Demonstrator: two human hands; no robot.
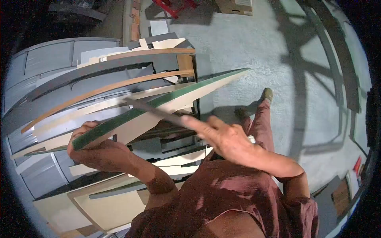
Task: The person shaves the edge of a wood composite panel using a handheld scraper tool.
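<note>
A long cream board with a green edge runs slantwise across the middle of the head view, edge up. My left hand is wrapped round its near left end, fingers over the far side. My right hand grips a long, flat, dark file, with the index finger stretched along it. The file's blade lies across the green edge, its tip past the board at the upper left. Most of the handle is hidden in my palm; a pale bit shows behind it.
Stacked grey and cream panels and brown-edged strips fill the left side. A cream panel lies at lower left. Concrete floor stretches right. A red object and a cardboard box are at the top; dark planks lie far right.
</note>
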